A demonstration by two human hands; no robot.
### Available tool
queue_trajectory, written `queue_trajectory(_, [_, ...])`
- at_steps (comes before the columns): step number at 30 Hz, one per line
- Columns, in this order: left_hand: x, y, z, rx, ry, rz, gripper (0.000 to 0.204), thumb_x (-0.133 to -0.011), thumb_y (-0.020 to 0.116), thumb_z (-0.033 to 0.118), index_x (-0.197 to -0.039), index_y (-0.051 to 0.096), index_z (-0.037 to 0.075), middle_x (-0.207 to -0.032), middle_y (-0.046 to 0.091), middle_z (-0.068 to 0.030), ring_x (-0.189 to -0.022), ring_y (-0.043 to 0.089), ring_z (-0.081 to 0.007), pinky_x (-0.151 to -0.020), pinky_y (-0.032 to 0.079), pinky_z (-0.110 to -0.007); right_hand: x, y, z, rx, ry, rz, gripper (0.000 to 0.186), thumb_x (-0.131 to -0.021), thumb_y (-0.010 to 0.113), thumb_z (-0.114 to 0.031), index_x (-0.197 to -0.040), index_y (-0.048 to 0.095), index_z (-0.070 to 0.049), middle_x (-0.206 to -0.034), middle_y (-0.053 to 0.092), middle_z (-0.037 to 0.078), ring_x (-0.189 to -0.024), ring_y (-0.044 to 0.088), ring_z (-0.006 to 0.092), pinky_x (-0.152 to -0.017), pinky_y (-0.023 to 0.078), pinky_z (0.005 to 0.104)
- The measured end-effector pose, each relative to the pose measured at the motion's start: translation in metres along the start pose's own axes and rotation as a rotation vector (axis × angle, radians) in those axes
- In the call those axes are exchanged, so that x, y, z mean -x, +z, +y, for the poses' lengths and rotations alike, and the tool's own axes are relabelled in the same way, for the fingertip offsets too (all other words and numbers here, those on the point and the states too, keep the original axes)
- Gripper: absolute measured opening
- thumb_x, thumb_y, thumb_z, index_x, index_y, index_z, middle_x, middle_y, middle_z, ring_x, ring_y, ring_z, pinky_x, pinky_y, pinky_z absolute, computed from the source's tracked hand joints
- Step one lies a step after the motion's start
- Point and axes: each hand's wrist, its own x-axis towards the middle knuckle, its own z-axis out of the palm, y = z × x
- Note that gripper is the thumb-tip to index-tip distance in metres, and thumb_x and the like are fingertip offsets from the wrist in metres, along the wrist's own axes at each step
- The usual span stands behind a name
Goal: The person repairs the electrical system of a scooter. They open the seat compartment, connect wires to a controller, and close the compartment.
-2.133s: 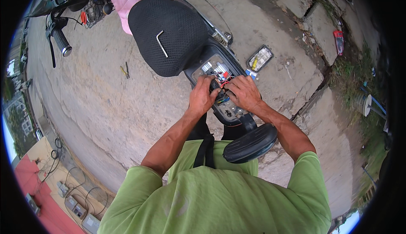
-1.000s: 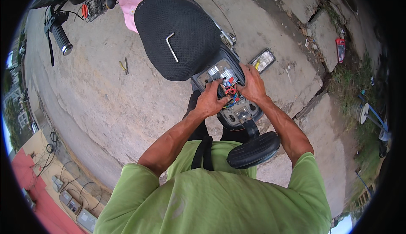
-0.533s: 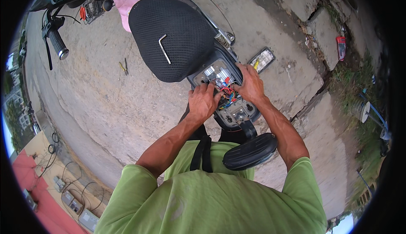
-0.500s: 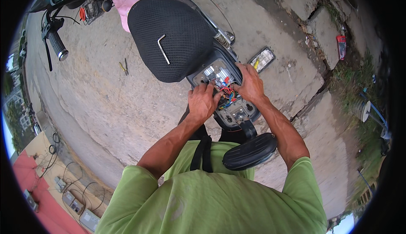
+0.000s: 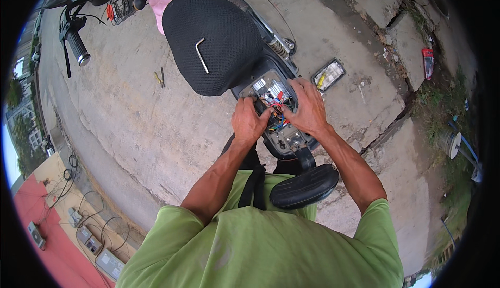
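Note:
An open compartment [image 5: 266,139] at the rear of an electric scooter lies before me, with a tangle of coloured wires [image 5: 279,102] in it. My left hand [image 5: 249,120] reaches in from the left, fingers curled and thumb tip against the wires. From the right, my right hand [image 5: 309,108] bends over the compartment's edge, its thumb also at the wires. Both hands look closed on wires, though the fingertips are partly hidden. A silvery finned metal box [image 5: 273,87] sits just beyond the wires. Farther off, a bent hex key [image 5: 201,56] rests on the black mesh-covered seat [image 5: 211,38].
Pliers [image 5: 160,78] lie on the concrete ground to the left. A dark-rimmed tray [image 5: 328,74] with something yellow in it lies right of the scooter. Nearer me is a black padded backrest [image 5: 304,186]. A handlebar grip [image 5: 78,47] shows at the far left.
My two thumbs have come closer together over the wires, and my left hand's fingers are more curled. The whole view has shifted slightly.

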Motion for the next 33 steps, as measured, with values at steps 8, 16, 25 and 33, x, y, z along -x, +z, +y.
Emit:
queue_trajectory(8, [-0.005, -0.003, -0.01, -0.008, 0.049, -0.078, 0.046, -0.079, 0.085, 0.03, -0.108, 0.064, 0.002, -0.105, 0.063, -0.0181, -0.101, 0.062, -0.0391, -0.084, 0.052, -0.048, 0.019, 0.021, -0.011, 0.126, -0.307, -0.22, 0.047, -0.075, 0.084, -0.026, -0.116, 0.07, -0.007, -0.116, 0.063, 0.009, -0.114, 0.056, 0.0278, -0.094, 0.042, 0.0431])
queue_trajectory(16, [-0.006, -0.006, -0.022, 0.242, 0.086, 0.051, 0.029, -0.084, 0.079, 0.018, -0.107, 0.068, 0.003, -0.102, 0.064, -0.0191, -0.099, 0.063, -0.0396, -0.085, 0.052, -0.046, 0.017, 0.039, -0.004, 0.162, -0.368, -0.188, 0.051, -0.079, 0.083, -0.029, -0.122, 0.069, -0.005, -0.12, 0.065, 0.01, -0.113, 0.057, 0.0277, -0.094, 0.041, 0.043])
queue_trajectory(25, [-0.024, -0.008, -0.022, 0.078, 0.12, 0.002, 0.013, -0.09, 0.072, 0.019, -0.097, 0.075, 0.008, -0.099, 0.065, -0.0176, -0.095, 0.066, -0.0391, -0.082, 0.054, -0.047, 0.013, 0.038, -0.008, 0.174, -0.335, -0.211, 0.046, -0.083, 0.079, -0.028, -0.122, 0.068, -0.006, -0.119, 0.065, 0.01, -0.112, 0.057, 0.0273, -0.09, 0.042, 0.0429])
queue_trajectory(33, [-0.034, -0.009, -0.034, -0.031, 0.124, -0.028, 0.019, -0.089, 0.073, 0.022, -0.099, 0.067, 0.007, -0.102, 0.064, -0.0185, -0.096, 0.065, -0.0423, -0.082, 0.053, -0.051, 0.012, 0.036, -0.006, 0.146, -0.354, -0.202, 0.046, -0.082, 0.079, -0.029, -0.121, 0.069, -0.008, -0.117, 0.063, 0.009, -0.111, 0.057, 0.0276, -0.088, 0.042, 0.0435])
